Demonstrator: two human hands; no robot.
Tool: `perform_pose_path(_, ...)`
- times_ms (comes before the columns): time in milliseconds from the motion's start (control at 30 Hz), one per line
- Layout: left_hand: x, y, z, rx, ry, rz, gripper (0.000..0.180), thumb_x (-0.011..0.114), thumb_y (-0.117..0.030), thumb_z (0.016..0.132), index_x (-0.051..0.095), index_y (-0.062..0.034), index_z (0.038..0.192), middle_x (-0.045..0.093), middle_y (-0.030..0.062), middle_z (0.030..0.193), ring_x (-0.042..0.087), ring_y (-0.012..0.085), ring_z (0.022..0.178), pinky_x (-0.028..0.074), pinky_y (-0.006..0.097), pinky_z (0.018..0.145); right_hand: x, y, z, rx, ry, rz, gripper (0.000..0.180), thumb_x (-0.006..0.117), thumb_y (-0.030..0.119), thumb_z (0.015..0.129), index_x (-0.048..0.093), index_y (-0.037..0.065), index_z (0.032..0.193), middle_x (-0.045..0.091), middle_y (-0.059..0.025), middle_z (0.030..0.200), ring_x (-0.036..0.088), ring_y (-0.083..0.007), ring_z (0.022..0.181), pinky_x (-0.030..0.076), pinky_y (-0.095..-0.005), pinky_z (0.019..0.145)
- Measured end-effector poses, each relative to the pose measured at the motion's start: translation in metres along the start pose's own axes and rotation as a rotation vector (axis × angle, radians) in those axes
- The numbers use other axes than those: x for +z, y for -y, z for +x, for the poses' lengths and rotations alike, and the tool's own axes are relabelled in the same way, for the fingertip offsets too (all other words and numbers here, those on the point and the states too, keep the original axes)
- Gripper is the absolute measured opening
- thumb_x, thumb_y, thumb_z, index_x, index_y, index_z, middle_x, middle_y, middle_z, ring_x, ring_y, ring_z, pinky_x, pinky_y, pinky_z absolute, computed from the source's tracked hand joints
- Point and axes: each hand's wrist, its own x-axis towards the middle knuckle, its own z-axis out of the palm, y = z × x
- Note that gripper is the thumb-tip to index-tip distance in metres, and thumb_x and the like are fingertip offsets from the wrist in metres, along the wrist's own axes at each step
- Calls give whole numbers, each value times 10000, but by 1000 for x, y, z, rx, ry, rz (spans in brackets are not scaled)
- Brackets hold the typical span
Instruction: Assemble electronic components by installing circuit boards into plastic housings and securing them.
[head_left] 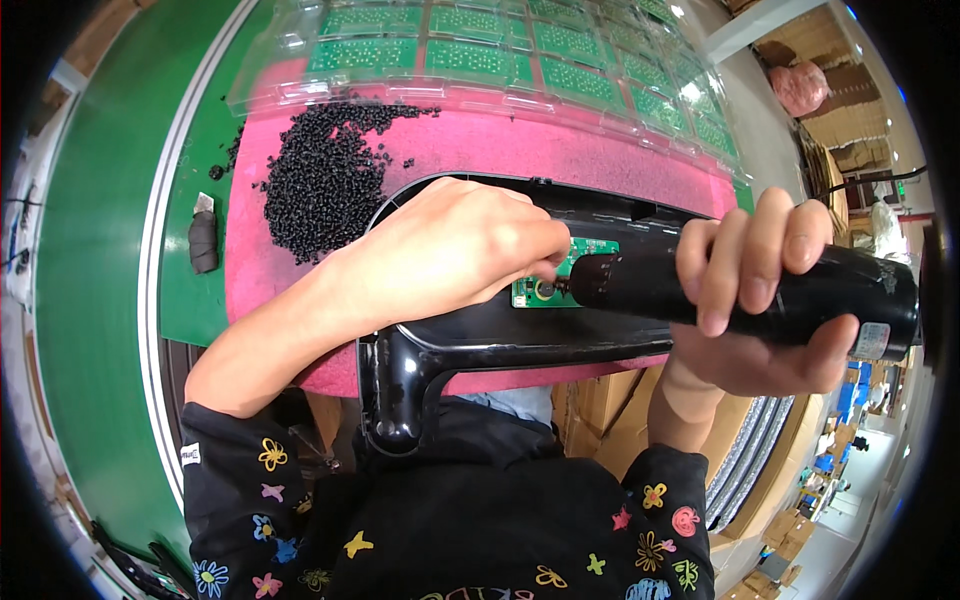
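Circuit board (533,293) beside my left hand (470,240), its hold unclear, is best met squarely by the driver (635,285) my right hand (750,275) grips.

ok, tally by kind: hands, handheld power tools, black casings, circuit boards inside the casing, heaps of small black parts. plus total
Left hand and right hand: 2
Power tool: 1
Black casing: 1
Circuit board in the casing: 1
Heap of small black parts: 1
Total: 6

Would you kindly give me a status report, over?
Right hand gripping black electric screwdriver; left hand close to its tip. Green circuit board in black plastic housing. Hand and screwdriver partly cover board.
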Motion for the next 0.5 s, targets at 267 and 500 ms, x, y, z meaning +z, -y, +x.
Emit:
perform_pose_path(267, 0, 5, -4, -76, -74, 19, 125, 663, -44, 782, 600, -5, 883, 625, 116, 747, 635, 313, 718, 504, 386, 604, 2, -13, -10, 131, 38, -48, 443, 663, 444, 804, 446, 82, 937, 491, -10, 733, 486, -107, 471, 384, -255, 492)
perform_pose_path(500, -1, 4, -7, -147, -46, -30, 137, 637, -143, 846, 564, -32, 876, 590, 122, 664, 601, 335, 624, 454, 421, 518, 15, -21, -11, 101, 7, -14, 458, 740, 417, 759, 445, 89, 883, 487, -9, 683, 472, -102, 415, 379, -230, 436)
